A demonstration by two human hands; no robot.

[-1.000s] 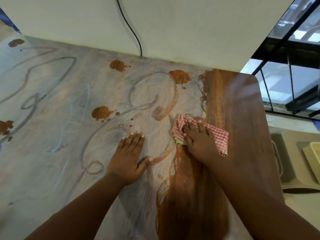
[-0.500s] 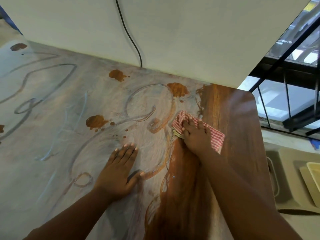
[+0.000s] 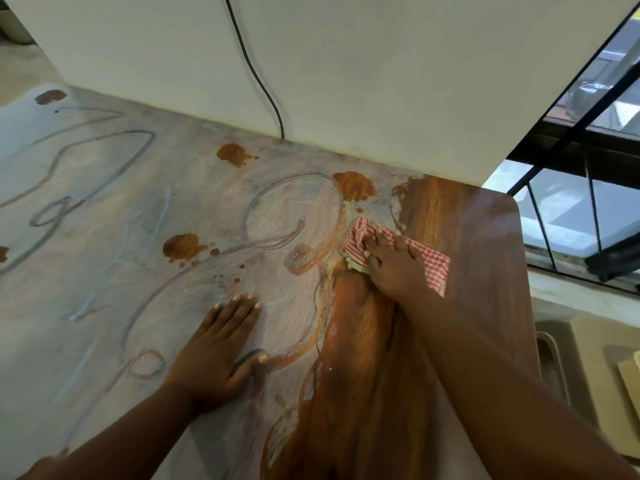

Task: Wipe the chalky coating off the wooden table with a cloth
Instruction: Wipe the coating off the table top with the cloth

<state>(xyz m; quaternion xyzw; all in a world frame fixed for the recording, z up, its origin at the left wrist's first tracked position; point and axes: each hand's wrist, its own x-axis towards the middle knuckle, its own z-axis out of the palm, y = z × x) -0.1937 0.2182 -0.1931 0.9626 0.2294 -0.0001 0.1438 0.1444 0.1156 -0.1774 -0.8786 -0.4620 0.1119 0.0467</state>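
Observation:
A wooden table (image 3: 485,258) fills the view. Its right strip is bare, shiny brown wood. A pale chalky coating (image 3: 104,278) with finger-drawn loops and brown blotches covers the rest. A red-and-white checked cloth (image 3: 433,268) lies at the border between coating and bare wood, with a yellowish layer peeking out under its left edge. My right hand (image 3: 391,268) presses flat on the cloth, fingers spread and pointing away from me. My left hand (image 3: 218,351) rests flat on the coated surface, nearer to me and to the left, fingers straight.
A pale wall (image 3: 346,81) stands along the table's far edge with a black cable (image 3: 256,74) hanging down it. Black window bars (image 3: 568,133) are at the right. Beige trays (image 3: 588,362) sit below the table's right edge.
My right hand has pushed the cloth farther from me along the edge of the coating. My left hand stays planted on the coated surface. The camera has tilted a little.

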